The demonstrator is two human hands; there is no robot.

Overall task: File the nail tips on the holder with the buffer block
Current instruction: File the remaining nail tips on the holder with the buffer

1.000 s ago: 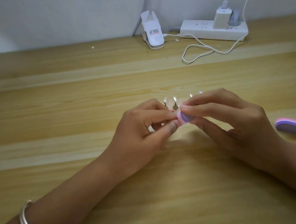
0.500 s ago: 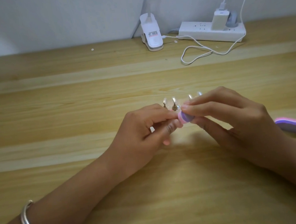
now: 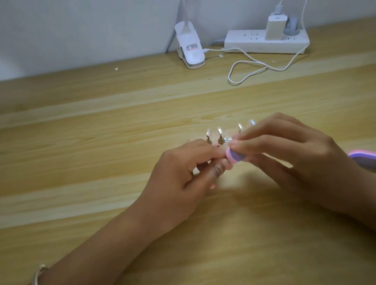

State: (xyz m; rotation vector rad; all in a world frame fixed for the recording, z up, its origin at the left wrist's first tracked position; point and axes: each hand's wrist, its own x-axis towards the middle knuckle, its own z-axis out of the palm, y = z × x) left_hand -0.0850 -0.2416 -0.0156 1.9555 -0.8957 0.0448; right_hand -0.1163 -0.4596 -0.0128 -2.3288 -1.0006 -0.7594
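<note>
A clear holder (image 3: 220, 135) with several transparent nail tips on small metal stems stands on the wooden table, just behind my hands. My left hand (image 3: 181, 177) pinches something small at the holder's near side, thumb and forefinger together; what it holds is mostly hidden. My right hand (image 3: 297, 151) grips a pink and purple buffer block (image 3: 305, 149), whose rounded end pokes out between the fingers and meets the left fingertips. Most of the block is covered by my right fingers.
A second pink and purple buffer (image 3: 371, 160) lies on the table to the right of my right hand. At the back stand a white clip lamp base (image 3: 190, 49) and a white power strip (image 3: 264, 41) with a looping cable (image 3: 249, 71).
My hands stay together at the holder. The buffer's end has shifted only slightly against the left fingertips; the view has drifted a little.
</note>
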